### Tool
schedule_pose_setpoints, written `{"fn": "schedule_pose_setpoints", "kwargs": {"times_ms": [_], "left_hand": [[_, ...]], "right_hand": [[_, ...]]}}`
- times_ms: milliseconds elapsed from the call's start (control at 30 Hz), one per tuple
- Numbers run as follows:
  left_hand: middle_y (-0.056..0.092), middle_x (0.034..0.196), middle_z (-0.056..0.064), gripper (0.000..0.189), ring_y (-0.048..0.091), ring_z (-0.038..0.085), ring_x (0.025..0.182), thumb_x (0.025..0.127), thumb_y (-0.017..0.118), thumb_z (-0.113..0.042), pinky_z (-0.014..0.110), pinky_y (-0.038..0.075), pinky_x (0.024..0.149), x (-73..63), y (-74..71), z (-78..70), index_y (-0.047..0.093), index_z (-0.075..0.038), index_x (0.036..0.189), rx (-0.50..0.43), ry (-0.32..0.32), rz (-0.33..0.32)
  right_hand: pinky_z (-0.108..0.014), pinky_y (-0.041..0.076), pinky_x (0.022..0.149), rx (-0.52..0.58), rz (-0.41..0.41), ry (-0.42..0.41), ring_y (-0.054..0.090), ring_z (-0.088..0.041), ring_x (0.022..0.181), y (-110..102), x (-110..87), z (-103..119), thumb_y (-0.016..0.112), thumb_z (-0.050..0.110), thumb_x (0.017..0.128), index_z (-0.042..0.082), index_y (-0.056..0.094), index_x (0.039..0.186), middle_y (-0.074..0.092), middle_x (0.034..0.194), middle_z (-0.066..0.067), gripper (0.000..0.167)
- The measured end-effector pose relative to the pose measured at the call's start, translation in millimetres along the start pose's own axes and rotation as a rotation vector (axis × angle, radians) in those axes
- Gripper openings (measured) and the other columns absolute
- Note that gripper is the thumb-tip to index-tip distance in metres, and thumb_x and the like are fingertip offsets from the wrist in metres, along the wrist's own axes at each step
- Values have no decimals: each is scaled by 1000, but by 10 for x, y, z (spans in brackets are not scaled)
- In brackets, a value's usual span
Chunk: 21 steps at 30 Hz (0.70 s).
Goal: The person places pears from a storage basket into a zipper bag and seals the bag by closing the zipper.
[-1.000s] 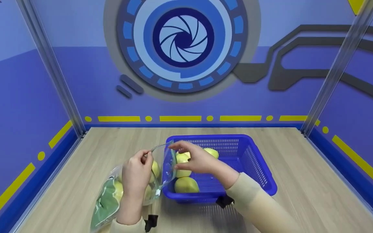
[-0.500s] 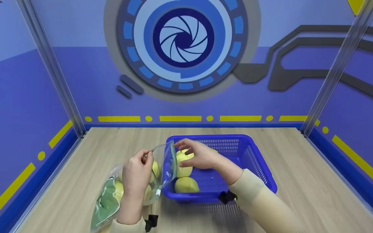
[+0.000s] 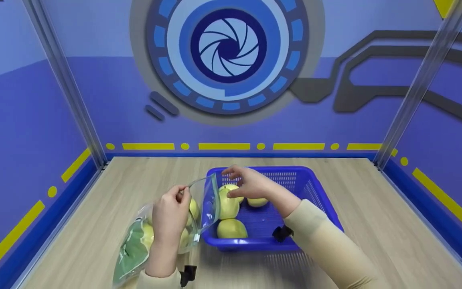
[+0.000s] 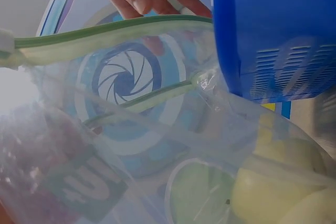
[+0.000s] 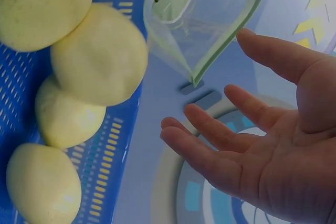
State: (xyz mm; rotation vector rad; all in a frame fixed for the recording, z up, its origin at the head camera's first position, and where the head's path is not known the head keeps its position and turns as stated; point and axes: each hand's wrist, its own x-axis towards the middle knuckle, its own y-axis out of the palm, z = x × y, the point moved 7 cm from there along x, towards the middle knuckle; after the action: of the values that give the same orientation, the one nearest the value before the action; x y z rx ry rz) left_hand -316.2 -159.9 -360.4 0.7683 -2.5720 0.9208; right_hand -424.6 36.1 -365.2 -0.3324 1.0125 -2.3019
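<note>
My left hand (image 3: pixel 170 218) pinches the mouth edge of a clear zip bag (image 3: pixel 128 249) with a green printed panel. Several pale yellow-green round fruits (image 4: pixel 283 187) lie inside the bag. The bag's mouth gapes toward the blue basket (image 3: pixel 251 242), its green zip strip (image 4: pixel 113 29) overlapping the basket's left rim in the head view. My right hand (image 3: pixel 251 186), fingers spread and holding nothing, hovers over the basket's back left part. Below it are several fruits (image 3: pixel 232 228) like those in the bag. The right thumb tip is close to the zip strip in the right wrist view.
The basket has slotted walls and stands on a light wooden table (image 3: pixel 375 224). Blue printed panels (image 3: pixel 94 100) enclose the table at the back and both sides, with metal posts (image 3: pixel 419 80) at the corners.
My right hand has moved away from the bag's mouth, up and slightly right over the basket, uncovering more fruit. The left hand still holds the bag in the same place.
</note>
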Motion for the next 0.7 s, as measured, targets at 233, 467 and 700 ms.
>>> {"fn": "schedule_pose_setpoints", "kwargs": {"times_ms": [233,467,700], "left_hand": [[66,69,6,18,49,14,54,98,65,-14,28,41,54,2,-2,18,77,-1,99,6,6,-9],[66,70,5,19,49,14,56,98,65,-15,28,41,55,9,-2,14,77,-1,101,3,-2,4],[65,70,5,18,50,14,56,98,65,-15,28,41,54,6,-4,18,77,-1,100,0,-6,-2]], "right_hand": [[-55,46,111,-71,24,-19,54,-42,136,14,106,-100,79,16,89,11,53,145,57,148,-16,62],[-56,47,109,-122,75,-39,56,-44,132,75,214,-191,79,15,88,11,53,145,56,146,-21,63],[-56,45,111,-139,150,-66,50,-42,139,203,280,-253,80,16,87,7,51,147,54,150,-19,68]]}}
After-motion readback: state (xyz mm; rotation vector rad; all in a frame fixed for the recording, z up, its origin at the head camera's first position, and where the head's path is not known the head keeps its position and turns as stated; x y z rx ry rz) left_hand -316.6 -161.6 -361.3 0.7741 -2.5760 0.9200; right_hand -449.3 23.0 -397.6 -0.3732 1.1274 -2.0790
